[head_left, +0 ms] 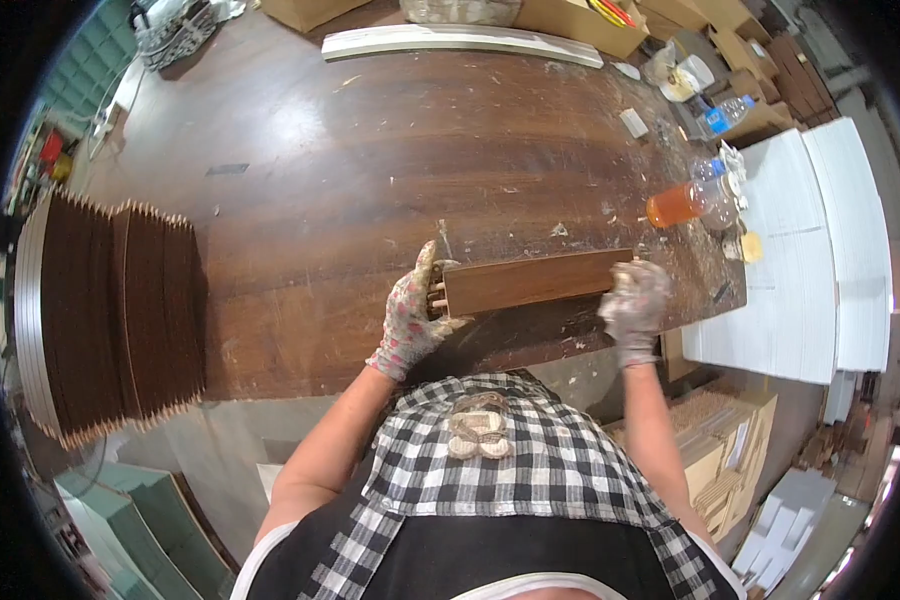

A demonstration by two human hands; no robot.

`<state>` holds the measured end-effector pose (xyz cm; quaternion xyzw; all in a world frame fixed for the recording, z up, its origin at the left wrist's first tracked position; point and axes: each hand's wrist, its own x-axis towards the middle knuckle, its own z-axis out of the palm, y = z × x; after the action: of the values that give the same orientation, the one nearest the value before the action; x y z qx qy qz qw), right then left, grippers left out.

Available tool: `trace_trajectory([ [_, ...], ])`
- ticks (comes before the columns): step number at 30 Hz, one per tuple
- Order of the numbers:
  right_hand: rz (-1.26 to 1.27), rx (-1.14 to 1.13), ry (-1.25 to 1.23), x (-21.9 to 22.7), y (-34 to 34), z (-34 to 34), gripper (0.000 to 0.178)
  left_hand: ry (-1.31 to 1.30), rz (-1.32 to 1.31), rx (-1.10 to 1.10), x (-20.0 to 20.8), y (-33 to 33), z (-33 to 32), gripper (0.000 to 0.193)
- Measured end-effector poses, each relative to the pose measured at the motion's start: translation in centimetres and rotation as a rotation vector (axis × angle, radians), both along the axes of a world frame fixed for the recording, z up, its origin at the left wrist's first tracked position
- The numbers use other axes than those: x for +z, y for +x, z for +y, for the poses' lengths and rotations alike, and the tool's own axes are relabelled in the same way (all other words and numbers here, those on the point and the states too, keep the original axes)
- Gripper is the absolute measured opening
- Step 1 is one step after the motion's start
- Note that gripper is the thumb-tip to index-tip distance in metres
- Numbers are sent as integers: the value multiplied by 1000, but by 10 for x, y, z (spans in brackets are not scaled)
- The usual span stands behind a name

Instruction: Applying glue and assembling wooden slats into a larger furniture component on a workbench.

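A narrow brown wooden board [540,283] is held at a slight slant above the table's front edge. Pale dowels [437,296] stick out of its left end. My left hand [410,315], in a stained patterned glove, grips that end, its fingers around the dowels and the board's edge. At the opposite end is my right hand [638,305], also gloved and blurred by motion. Its fingers are curled in against the board's end; whatever they hold is hidden. To the left stand stacked brown boards [100,310] with dowel tips along their edges.
On the brown table [310,200], a bottle of amber liquid [675,205] lies at the right near water bottles [728,115]. White panels [780,260] are stacked beyond the right edge. A long white strip [460,42] lies at the back, before cardboard boxes [580,25].
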<state>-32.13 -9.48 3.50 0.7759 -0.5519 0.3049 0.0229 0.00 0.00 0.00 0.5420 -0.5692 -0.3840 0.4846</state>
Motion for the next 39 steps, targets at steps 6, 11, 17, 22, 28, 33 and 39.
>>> trace_trajectory([
  [6, 1, 358, -1, 48, 25, -19, 9, 60, 51, 100, 4, -3, 7, 112],
  [11, -72, 621, 123, 14, 113, 3, 8, 103, 150, 80, 3, -9, -1, 114],
  [17, -15, 825, 128, 18, 178, 15, 12, 14, -114, 210, -3, -11, 1, 115],
  [22, 12, 608, 97, 12, 132, 10, 12, 11, 208, 93, 2, -14, 5, 115],
  [28, 57, 740, 98, 21, 182, 17, 23, 71, 18, 142, -2, -7, -1, 110],
  [33, 21, 335, -7, 2, 72, -25, 23, 142, 87, 108, 8, -2, 4, 102],
  [39, -294, -297, 194, -5, -78, -59, 7, -34, -677, -8, 52, 7, -4, 81],
])
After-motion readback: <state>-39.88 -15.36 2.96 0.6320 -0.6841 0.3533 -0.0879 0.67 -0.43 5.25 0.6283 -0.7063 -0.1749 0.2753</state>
